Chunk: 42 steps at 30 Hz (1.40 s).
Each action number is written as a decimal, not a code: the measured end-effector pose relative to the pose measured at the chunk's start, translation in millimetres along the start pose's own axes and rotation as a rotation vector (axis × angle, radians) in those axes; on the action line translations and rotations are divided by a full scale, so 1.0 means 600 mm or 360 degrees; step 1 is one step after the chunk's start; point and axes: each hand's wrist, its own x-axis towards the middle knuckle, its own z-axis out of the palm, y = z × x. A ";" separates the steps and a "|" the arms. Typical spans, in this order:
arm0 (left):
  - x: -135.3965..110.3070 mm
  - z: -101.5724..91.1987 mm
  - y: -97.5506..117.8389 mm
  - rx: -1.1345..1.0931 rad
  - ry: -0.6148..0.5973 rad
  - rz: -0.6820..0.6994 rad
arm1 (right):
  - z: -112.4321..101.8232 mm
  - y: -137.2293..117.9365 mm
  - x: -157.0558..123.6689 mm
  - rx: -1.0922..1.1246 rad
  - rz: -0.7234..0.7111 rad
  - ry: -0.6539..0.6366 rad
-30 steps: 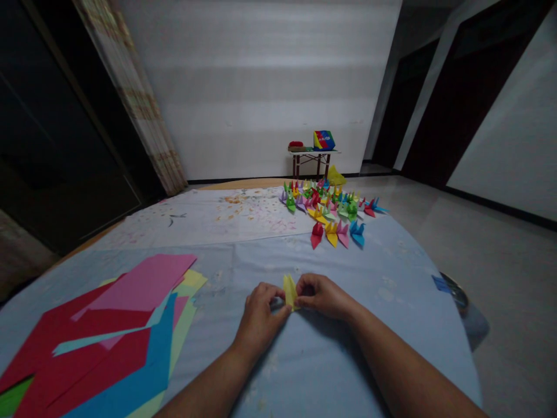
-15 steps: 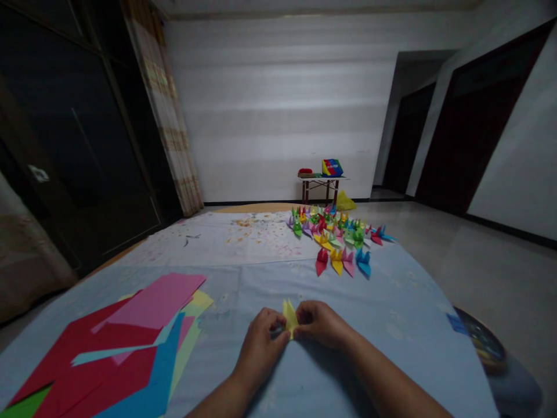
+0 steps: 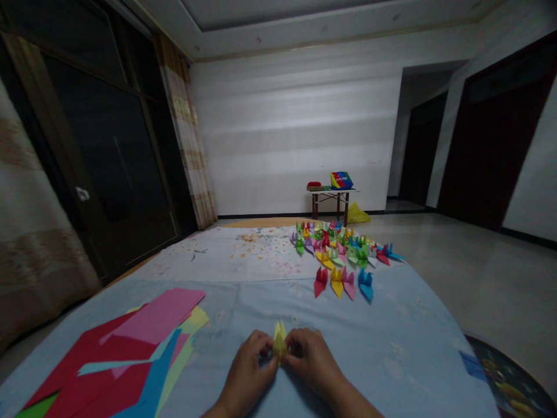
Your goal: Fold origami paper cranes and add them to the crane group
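Note:
A small folded yellow paper piece (image 3: pixel 279 342) stands upright between my two hands, low in the head view. My left hand (image 3: pixel 246 374) pinches its left side with closed fingers. My right hand (image 3: pixel 310 363) pinches its right side the same way. Both rest on a light blue cloth (image 3: pixel 391 348) spread over the floor. Farther off lies a group of several coloured folded paper cranes (image 3: pixel 339 255).
A fan of flat coloured paper sheets (image 3: pixel 126 354), red, pink, blue and yellow, lies at the left. A white patterned cloth (image 3: pixel 235 252) lies beyond. A small table (image 3: pixel 331 197) with a colourful box stands by the far wall. A dark round dish (image 3: pixel 509 377) sits at lower right.
The camera has tilted upward, so hands and paper sit lower in the picture and the ceiling shows. Both hands keep their pinch on the yellow paper piece.

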 end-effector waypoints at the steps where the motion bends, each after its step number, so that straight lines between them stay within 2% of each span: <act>1: -0.001 0.001 0.002 0.0019 0.0006 0.0002 | 0.000 0.000 0.001 -0.0008 0.0007 -0.0016; 18: 0.000 0.013 0.016 0.0202 0.0035 -0.0139 | -0.011 0.016 0.001 0.0136 -0.0119 -0.0050; 29: -0.003 0.012 0.019 0.0244 0.0029 -0.0122 | -0.011 0.015 -0.001 0.0127 -0.0110 -0.0090; 34: -0.008 0.011 0.011 0.0196 0.0062 -0.0160 | -0.004 0.015 0.000 0.0033 -0.0092 -0.0173; 42: -0.003 0.017 -0.022 0.0066 -0.0058 -0.0167 | -0.007 0.008 0.000 -0.0010 0.0012 -0.0276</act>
